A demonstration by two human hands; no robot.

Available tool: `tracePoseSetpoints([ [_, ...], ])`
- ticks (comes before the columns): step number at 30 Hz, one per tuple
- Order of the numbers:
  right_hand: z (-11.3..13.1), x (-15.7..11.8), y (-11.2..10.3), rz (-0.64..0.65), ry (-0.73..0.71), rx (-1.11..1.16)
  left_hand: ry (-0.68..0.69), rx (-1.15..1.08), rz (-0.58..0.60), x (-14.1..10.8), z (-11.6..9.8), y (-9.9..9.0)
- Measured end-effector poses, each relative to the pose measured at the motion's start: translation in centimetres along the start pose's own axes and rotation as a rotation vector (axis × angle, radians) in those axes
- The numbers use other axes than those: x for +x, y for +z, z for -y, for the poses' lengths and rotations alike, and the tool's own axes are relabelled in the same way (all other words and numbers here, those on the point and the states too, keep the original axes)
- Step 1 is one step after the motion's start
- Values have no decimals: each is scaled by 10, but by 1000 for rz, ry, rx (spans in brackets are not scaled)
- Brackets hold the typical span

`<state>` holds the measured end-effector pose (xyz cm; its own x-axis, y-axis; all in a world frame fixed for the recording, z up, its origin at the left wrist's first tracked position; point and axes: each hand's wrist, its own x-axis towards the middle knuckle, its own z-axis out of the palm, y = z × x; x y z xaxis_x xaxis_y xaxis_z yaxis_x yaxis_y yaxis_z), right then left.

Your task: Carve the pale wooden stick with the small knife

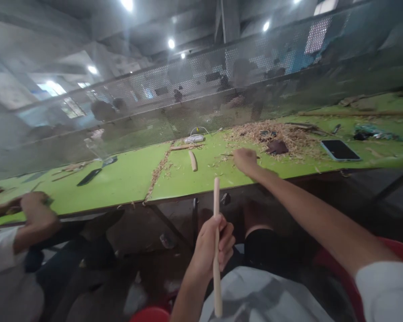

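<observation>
My left hand [215,243] is wrapped round the middle of a pale, smooth wooden stick [216,197], held upright over my lap in front of the table edge. Over on the green table, my right hand [246,162] is closed in a fist among scattered shavings. A thin dark sliver shows on either side of that fist; whether it is gripped or just lies there is unclear. Left of the fist lies a short, curved piece of pale wood [192,161]. Behind it is a heap of wood shavings [285,136] with a dark brown scrap [277,147] on it.
On the green tabletop [127,179] a phone [340,150] lies to the right and a dark phone-like slab [89,177] to the left. A white power strip [194,139] sits by the mesh screen [201,103]. A co-worker's hand [36,208] rests at the far left.
</observation>
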<state>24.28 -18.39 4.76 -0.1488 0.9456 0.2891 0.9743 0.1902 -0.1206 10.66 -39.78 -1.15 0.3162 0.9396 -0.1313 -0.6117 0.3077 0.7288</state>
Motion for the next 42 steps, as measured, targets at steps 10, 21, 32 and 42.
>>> tracePoseSetpoints([
  [10, 21, -97, -17, 144, -194, -29, -60, -3, 36, 13, -2, -2],
  [21, 36, -106, -9, 122, -295, -70, 59, 182, -147, 18, -1, 3],
  [32, 32, -66, -2, 55, -376, -87, 55, 143, -156, 23, -9, 2],
  [42, 40, -36, 16, 11, -390, -93, -33, 25, -97, 24, -15, -18],
])
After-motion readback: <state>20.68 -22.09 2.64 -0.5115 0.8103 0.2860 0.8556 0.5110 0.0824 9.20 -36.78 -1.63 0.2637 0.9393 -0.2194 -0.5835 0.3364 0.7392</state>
